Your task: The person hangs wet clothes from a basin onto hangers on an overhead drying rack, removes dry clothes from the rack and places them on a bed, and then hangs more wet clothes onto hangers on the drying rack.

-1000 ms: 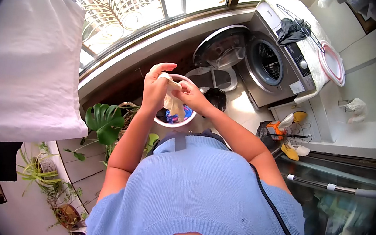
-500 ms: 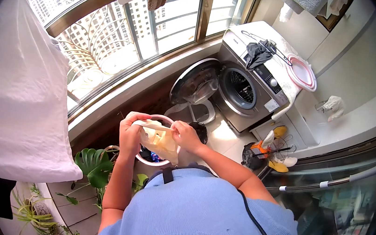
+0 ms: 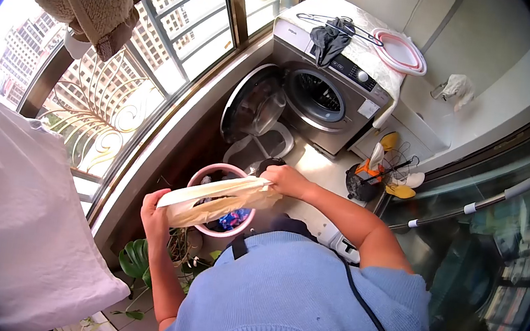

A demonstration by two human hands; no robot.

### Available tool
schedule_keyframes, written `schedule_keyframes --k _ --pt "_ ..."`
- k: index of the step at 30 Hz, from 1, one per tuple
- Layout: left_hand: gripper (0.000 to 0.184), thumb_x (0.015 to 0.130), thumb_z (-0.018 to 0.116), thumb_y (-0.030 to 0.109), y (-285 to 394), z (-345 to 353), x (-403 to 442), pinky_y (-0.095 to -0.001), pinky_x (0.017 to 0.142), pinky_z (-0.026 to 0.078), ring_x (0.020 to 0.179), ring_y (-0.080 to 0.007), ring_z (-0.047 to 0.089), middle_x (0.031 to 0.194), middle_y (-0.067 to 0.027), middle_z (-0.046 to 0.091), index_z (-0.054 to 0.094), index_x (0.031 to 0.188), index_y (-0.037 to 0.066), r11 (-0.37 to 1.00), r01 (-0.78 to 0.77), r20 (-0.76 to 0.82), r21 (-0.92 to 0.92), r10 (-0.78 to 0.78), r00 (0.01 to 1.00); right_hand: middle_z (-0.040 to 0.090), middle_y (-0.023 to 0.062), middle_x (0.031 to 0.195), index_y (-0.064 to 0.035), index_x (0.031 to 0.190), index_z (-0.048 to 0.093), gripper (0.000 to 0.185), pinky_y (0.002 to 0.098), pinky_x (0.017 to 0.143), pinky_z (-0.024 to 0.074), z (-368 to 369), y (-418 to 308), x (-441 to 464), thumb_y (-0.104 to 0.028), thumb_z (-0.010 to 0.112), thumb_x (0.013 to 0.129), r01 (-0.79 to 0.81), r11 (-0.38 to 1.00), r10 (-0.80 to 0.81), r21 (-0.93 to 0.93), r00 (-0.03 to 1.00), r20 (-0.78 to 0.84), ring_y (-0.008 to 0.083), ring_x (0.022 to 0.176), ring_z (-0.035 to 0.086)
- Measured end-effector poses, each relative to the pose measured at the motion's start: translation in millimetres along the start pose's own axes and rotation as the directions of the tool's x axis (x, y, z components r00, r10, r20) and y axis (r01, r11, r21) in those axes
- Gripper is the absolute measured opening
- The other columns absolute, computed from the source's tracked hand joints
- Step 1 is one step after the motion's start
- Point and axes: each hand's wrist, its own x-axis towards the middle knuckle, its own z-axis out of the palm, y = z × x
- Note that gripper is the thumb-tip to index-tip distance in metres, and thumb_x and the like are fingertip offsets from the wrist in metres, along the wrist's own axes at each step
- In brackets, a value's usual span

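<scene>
A pale yellow garment with a white band along its top edge (image 3: 217,203) is stretched between my two hands. My left hand (image 3: 156,217) is closed on one end of the band, and my right hand (image 3: 284,181) pinches the other end. Beneath the garment stands a pink tub (image 3: 196,177), partly covered by it. Dark and blue patterned clothes (image 3: 230,220) lie inside the tub.
Ahead is a front-loading washing machine (image 3: 347,119) with its round door (image 3: 251,101) swung out. A dark cloth (image 3: 330,41), hangers and pink-rimmed basins (image 3: 399,52) rest on top. A white sheet (image 3: 33,223) hangs at left, near a potted plant (image 3: 136,259). Fan-like parts (image 3: 383,170) sit right.
My hands have spread apart, pulling the garment's band out straight between them. The view has shifted, showing more of the tub.
</scene>
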Motion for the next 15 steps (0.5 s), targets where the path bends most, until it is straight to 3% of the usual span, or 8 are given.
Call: schedule_keyframes --k 1,3,4,7,8,10,12,15 --pt "0.021 0.08 0.051 -0.001 -14 0 -3 -0.0264 0.077 0.044 0.085 -0.0159 0.056 0.089 -0.0056 0.058 0.065 0.095 -0.002 0.948 -0.124 0.058 0.293 0.112 0.992 0.063 0.0112 0.082 -0.0093 0.091 0.065 0.021 0.0386 0.063 0.0508 -7 6 0 -0.009 0.06 0.071 -0.002 0.997 0.013 0.075 0.99 -0.138 0.0297 0.074 0.064" --pt "0.02 0.081 0.051 0.0 -43 10 -13 -0.0264 0.076 0.044 0.084 -0.0149 0.056 0.088 -0.0061 0.058 0.065 0.096 -0.001 0.976 0.041 0.13 0.212 -0.07 0.989 0.064 0.0077 0.082 -0.0061 0.096 0.065 0.023 0.031 0.064 0.0488 -19 17 1 -0.004 0.061 0.073 -0.152 0.908 0.202 0.391 0.975 -0.09 0.0182 0.071 0.062" --pt "0.02 0.081 0.052 0.0 -50 15 -15 -0.026 0.077 0.043 0.086 -0.0146 0.055 0.09 -0.0056 0.058 0.064 0.096 -0.001 0.975 0.174 0.159 0.138 -0.195 0.968 0.065 0.0049 0.084 -0.0047 0.101 0.065 0.028 0.0281 0.066 0.0478 -49 0 7 -0.004 0.064 0.073 -0.452 0.802 0.399 0.39 0.892 0.213 0.0121 0.075 0.061" --pt "0.019 0.078 0.051 0.003 -25 38 -14 -0.0243 0.07 0.044 0.074 -0.0124 0.056 0.079 -0.0044 0.06 0.063 0.091 -0.002 0.951 0.307 0.24 -0.03 -0.292 0.926 0.063 0.0095 0.099 -0.0083 0.122 0.056 0.052 0.0286 0.082 0.0474 -69 37 3 -0.019 0.074 0.074 -0.588 0.574 0.138 0.57 0.756 0.64 0.0144 0.093 0.06" --pt "0.015 0.077 0.051 0.006 -23 47 -12 -0.0225 0.061 0.042 0.064 -0.0099 0.053 0.068 -0.0017 0.057 0.062 0.083 -0.001 0.956 0.293 0.216 0.001 -0.286 0.934 0.061 0.0109 0.108 -0.0106 0.128 0.051 0.059 0.0317 0.09 0.0444 -83 51 5 -0.027 0.074 0.076 -0.558 0.676 0.128 0.482 0.733 0.668 0.0173 0.105 0.056" --pt "0.012 0.076 0.052 0.007 -23 55 -8 -0.022 0.057 0.038 0.061 -0.0086 0.05 0.066 -0.0003 0.056 0.061 0.078 0.0 0.933 0.348 0.245 0.094 -0.361 0.9 0.061 0.0116 0.112 -0.0079 0.122 0.056 0.052 0.0344 0.091 0.0436 -137 87 22 -0.031 0.071 0.078 -0.361 0.903 0.212 0.233 0.847 0.488 0.022 0.108 0.055" --pt "0.01 0.075 0.054 0.009 -15 76 -7 -0.0221 0.051 0.033 0.056 -0.0066 0.045 0.062 0.0013 0.054 0.06 0.072 0.002 0.888 0.423 0.209 0.182 -0.455 0.866 0.064 0.0161 0.105 -0.0049 0.116 0.059 0.047 0.0336 0.084 0.0476 -194 153 42 -0.031 0.07 0.078 -0.41 0.896 0.386 0.173 0.909 0.157 0.0245 0.097 0.061" --pt "0.012 0.068 0.05 0.008 -41 99 -12 -0.0225 0.054 0.038 0.057 -0.01 0.049 0.065 -0.0022 0.055 0.059 0.073 0.001 0.845 0.526 0.142 -0.1 -0.511 0.848 0.062 0.0197 0.106 -0.0026 0.115 0.059 0.042 0.0354 0.084 0.0475 -292 271 63 -0.027 0.063 0.081 -0.491 0.871 0.448 -0.008 0.8 -0.4 0.03 0.096 0.061"
